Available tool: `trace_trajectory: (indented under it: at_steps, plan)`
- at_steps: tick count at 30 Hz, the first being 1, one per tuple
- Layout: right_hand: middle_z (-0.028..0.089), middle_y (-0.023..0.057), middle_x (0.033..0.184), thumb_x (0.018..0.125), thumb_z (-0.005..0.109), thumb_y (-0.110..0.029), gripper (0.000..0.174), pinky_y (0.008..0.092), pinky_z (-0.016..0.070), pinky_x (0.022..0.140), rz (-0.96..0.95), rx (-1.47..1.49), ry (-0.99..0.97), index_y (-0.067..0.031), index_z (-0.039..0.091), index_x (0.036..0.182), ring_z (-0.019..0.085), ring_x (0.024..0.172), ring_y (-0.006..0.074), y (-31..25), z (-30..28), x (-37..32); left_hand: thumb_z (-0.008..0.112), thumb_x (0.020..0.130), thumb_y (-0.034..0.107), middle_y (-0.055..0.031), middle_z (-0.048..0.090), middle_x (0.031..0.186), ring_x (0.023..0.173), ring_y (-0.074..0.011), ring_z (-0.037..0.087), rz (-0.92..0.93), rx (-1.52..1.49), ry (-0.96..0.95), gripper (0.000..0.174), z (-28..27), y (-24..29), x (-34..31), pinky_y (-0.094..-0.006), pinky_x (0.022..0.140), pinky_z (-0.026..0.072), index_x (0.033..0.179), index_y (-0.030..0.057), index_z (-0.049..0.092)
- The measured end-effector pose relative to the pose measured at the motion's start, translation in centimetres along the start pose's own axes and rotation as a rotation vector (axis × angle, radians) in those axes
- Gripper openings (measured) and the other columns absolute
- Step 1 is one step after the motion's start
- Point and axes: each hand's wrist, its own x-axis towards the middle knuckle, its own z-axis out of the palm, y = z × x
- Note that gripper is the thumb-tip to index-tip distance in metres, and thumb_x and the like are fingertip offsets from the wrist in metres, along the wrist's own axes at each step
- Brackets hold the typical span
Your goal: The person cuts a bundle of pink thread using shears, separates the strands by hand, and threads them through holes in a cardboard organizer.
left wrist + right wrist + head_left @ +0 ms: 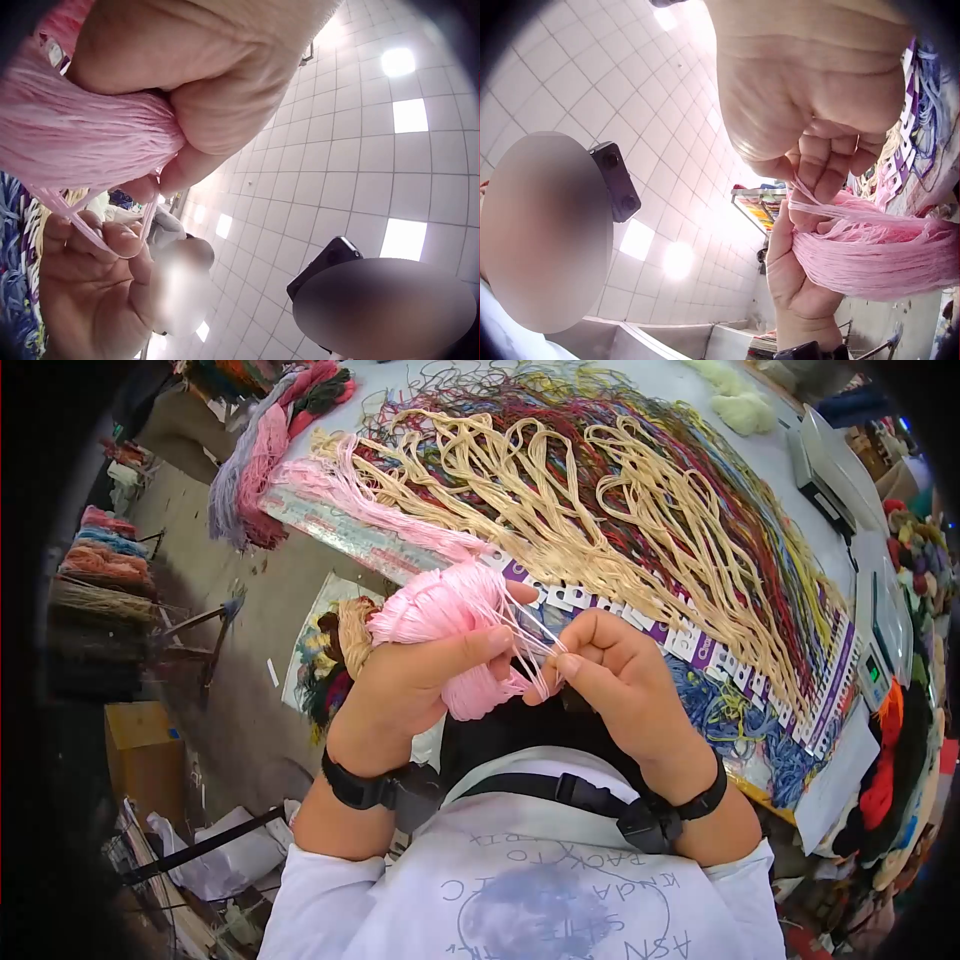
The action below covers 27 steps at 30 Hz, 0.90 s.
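Observation:
A thick hank of pink yarn lies in the left hand, whose fingers curl round it with the thumb on top. Several pink strands run from the hank to the right hand, which pinches them between thumb and forefinger. In the left wrist view the hank fills the left hand, and the strands loop over the fingers of the right hand. The right wrist view has the right hand above the hank, strands at its fingertips.
Cream skeins and many coloured threads lie fanned over the table, beside a row of purple and white cards. Pink and lilac yarn hangs over the table's left corner. A cardboard box stands on the floor at left.

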Motion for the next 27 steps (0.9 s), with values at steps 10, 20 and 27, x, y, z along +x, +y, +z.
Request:
trace_trajectory:
  at_steps: [10, 20, 27]
  plan:
    - [0.06, 0.0038, 0.083, 0.09, 0.052, -0.006, 0.007, 0.0231, 0.0456, 0.072, 0.013, 0.007, 0.029, 0.0004, 0.052, 0.094, 0.057, 0.079, 0.0089, 0.1, -0.2, 0.2, 0.064, 0.081, 0.011, -0.0129, 0.062, 0.104, 0.091, -0.0189, 0.062, -0.003, -0.03, 0.001, 0.043, 0.0, -0.2, 0.1, -0.0299, 0.08, 0.0499, 0.119, -0.0049, 0.051]
    - [0.056, -0.002, 0.072, 0.078, 0.068, -0.012, 0.03, 0.0213, 0.0404, 0.06, 0.084, -0.285, 0.102, 0.0022, 0.058, 0.102, 0.048, 0.064, 0.0047, -0.8, 0.9, 1.3, 0.054, 0.088, 0.023, -0.0189, 0.057, 0.115, 0.105, -0.0254, 0.058, 0.024, -0.138, -0.069, 0.051, 1.1, -0.6, 0.3, -0.0365, 0.092, 0.0452, 0.126, -0.0094, 0.043]
    - [0.052, -0.0048, 0.064, 0.078, 0.068, -0.013, 0.015, 0.0217, 0.0333, 0.052, 0.087, -0.409, 0.135, 0.0011, 0.065, 0.081, 0.041, 0.058, 0.0028, -1.2, 1.7, 1.4, 0.052, 0.088, 0.025, -0.0206, 0.053, 0.121, 0.109, -0.0271, 0.056, -0.018, -0.192, -0.125, 0.056, 0.7, -0.2, 0.2, -0.0375, 0.094, 0.044, 0.129, -0.0105, 0.039]
